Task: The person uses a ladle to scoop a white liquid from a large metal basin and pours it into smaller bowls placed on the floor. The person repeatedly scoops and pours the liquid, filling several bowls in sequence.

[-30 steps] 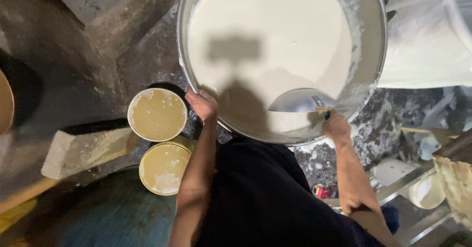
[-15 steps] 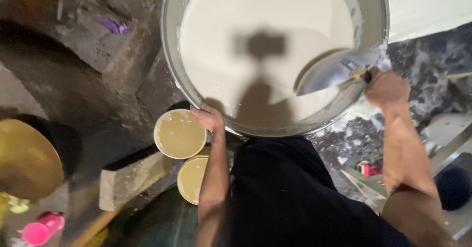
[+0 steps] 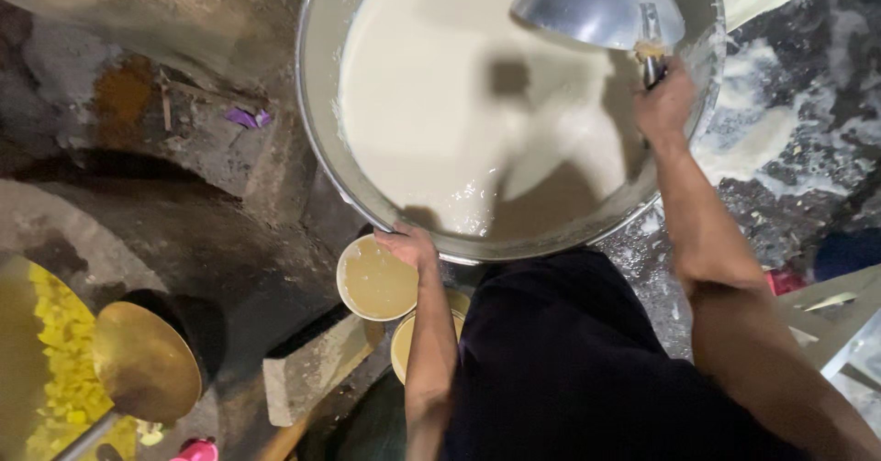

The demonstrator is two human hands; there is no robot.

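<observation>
A very large metal pot [image 3: 321, 163] filled with white creamy liquid [image 3: 459, 103] stands in front of me. My right hand [image 3: 665, 103] grips the handle of a big steel ladle [image 3: 596, 7], whose bowl is lifted above the liquid at the pot's far right. My left hand [image 3: 408, 245] holds the rim of a round white bowl [image 3: 372, 282] with yellowish liquid, just below the pot's near edge. A second similar bowl [image 3: 404, 342] sits under it, partly hidden by my arm.
A brass ladle [image 3: 142, 365] rests over a pan of yellow pieces [image 3: 64, 369] at the lower left. A pale brick [image 3: 312, 369] lies near the bowls. The rough ground around is dark and splashed with white at the right [image 3: 771, 131].
My right hand has raised the ladle out of the liquid and moved it toward the pot's far side. The left hand stays on the bowl. The view shifted left.
</observation>
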